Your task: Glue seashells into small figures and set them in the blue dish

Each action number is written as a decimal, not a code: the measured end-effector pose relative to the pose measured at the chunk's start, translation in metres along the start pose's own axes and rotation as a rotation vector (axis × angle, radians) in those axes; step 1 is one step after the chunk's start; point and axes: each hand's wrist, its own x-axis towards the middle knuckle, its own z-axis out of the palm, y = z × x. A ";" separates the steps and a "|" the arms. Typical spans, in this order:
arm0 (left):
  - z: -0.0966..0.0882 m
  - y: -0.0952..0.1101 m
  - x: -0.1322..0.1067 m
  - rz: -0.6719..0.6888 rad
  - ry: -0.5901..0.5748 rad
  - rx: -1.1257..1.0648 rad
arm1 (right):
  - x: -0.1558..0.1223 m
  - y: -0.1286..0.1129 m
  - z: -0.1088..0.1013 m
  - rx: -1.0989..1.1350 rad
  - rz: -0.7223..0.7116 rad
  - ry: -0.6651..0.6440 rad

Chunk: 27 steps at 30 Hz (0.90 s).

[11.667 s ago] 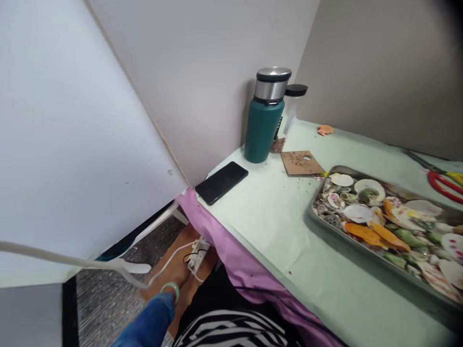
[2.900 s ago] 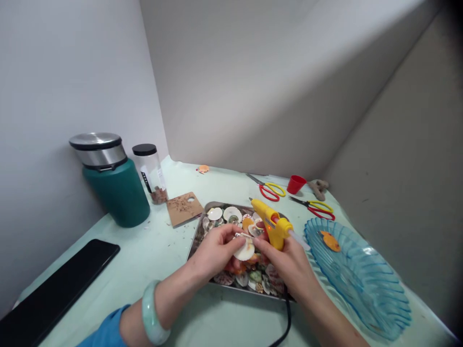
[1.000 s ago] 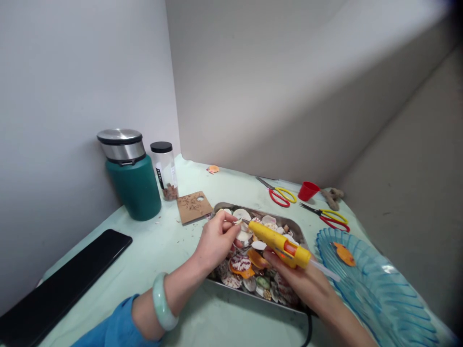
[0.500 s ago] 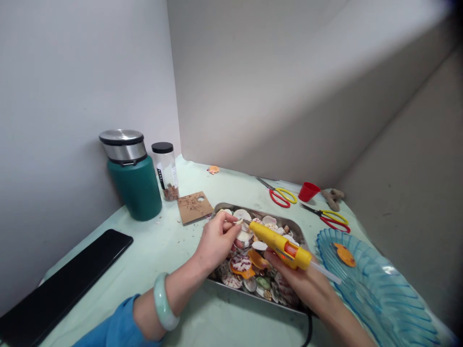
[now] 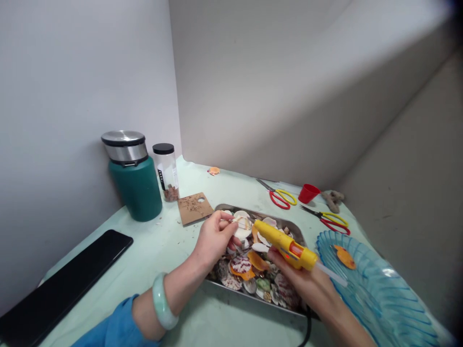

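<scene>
My left hand [image 5: 214, 237] pinches a white shell [image 5: 241, 226] over the metal tray [image 5: 258, 304] filled with several coloured shells. My right hand [image 5: 303, 280] grips a yellow glue gun [image 5: 285, 245], its nozzle pointing left, close to the shell's edge. The gun's black cord [image 5: 307, 328] runs down toward me. A green bangle [image 5: 161, 301] sits on my left wrist above a blue sleeve.
A ribbed blue glass dish [image 5: 379, 289] with an orange shell [image 5: 343, 257] lies at the right. Behind the tray lie two red-and-yellow scissors [image 5: 280, 197] [image 5: 331, 218], a red cup [image 5: 309, 193], a cardboard square [image 5: 194, 208], a jar [image 5: 167, 171] and a green flask [image 5: 132, 177]. A black phone [image 5: 58, 284] lies left.
The glue gun has drawn slightly right, away from the shell. My left hand has turned the white shell a little; earlier I had been looking down at the floor, left of the table.
</scene>
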 end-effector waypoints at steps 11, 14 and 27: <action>-0.001 0.005 -0.004 -0.004 -0.114 -0.089 | -0.002 0.005 -0.002 0.034 0.192 -0.118; -0.002 0.004 -0.004 0.006 -0.126 -0.090 | -0.002 0.001 -0.003 0.072 0.156 -0.088; -0.002 0.003 -0.003 -0.007 -0.119 -0.119 | -0.002 -0.018 -0.003 0.228 0.215 -0.022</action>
